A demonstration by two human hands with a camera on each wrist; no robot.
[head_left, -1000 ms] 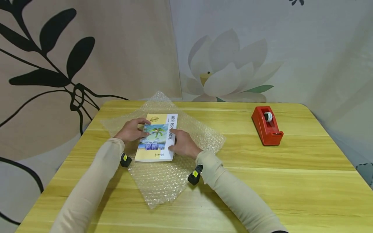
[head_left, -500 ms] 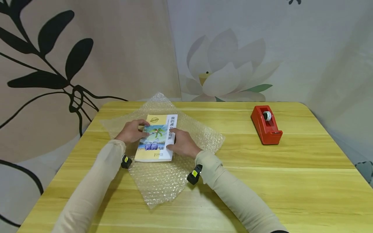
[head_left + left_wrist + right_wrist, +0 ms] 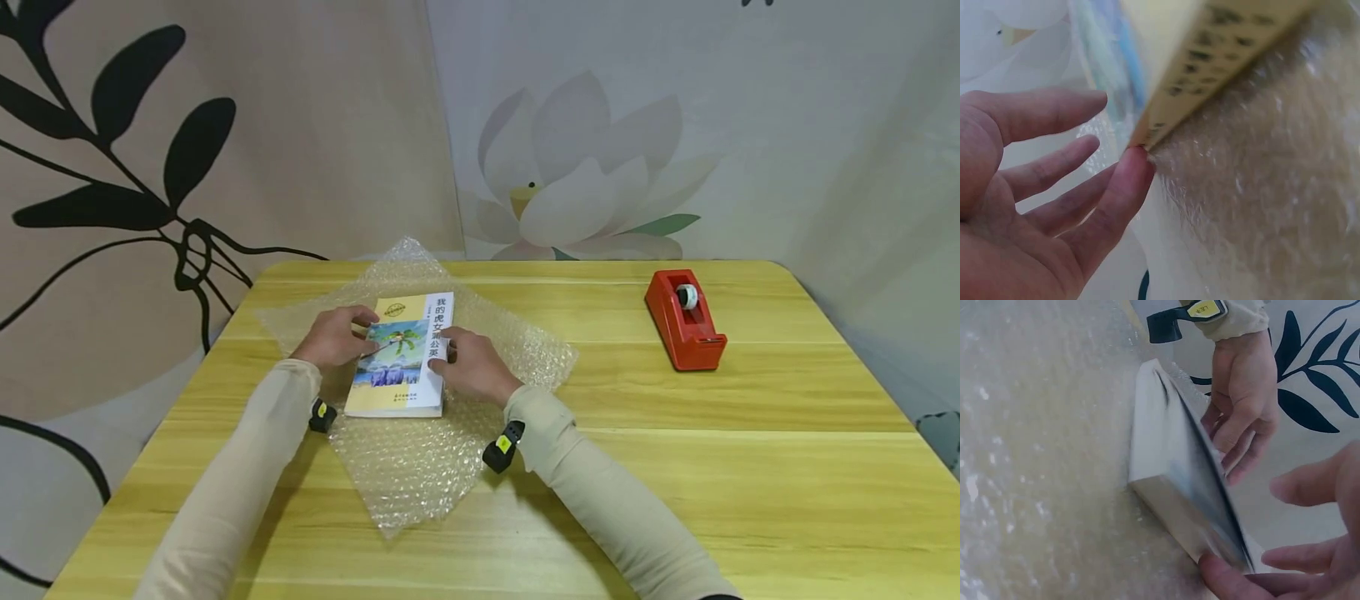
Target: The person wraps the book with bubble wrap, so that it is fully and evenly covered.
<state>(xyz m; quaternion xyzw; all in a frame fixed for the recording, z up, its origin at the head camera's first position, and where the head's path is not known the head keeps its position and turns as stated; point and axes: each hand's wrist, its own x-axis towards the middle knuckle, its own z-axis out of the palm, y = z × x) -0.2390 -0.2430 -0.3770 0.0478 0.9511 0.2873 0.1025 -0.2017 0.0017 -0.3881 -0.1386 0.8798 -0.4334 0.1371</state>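
Touching, L: your left hand (image 3: 333, 337) is at the spine side of the book (image 3: 397, 367), 1 fingertip (image 3: 1134, 164) on the spine's edge, thumb out over the cover; grip loose, fingers spread.
Touching, R: your right hand (image 3: 478, 365) is at the opp. side, 1 fingertip (image 3: 1216, 565) against the book's edge, thumb nr the white strip; grip loose too, fingers apart.
Cover: face up btwn your hands; yellow w/ palm-tree pic, white strip w/ vert. Chinese chars down the R. Spine text blurry in your L wrist view.
Bubble wrap (image 3: 412, 483): clear sheet directly under the book, set cornerwise, 1 corner toward you, another nr the tabletop (image 3: 787, 483)'s far edge.
Tape dispenser (image 3: 684, 333): red, well apart from the book, off to your R; white tape roll (image 3: 687, 296) in it.
Wrist units (image 3: 322, 417): black w/ yellow patch, 1 by ea. cuff of your cream sleeves (image 3: 240, 467).
Backdrop (image 3: 337, 125): dk leaf print L, pale lotus R.
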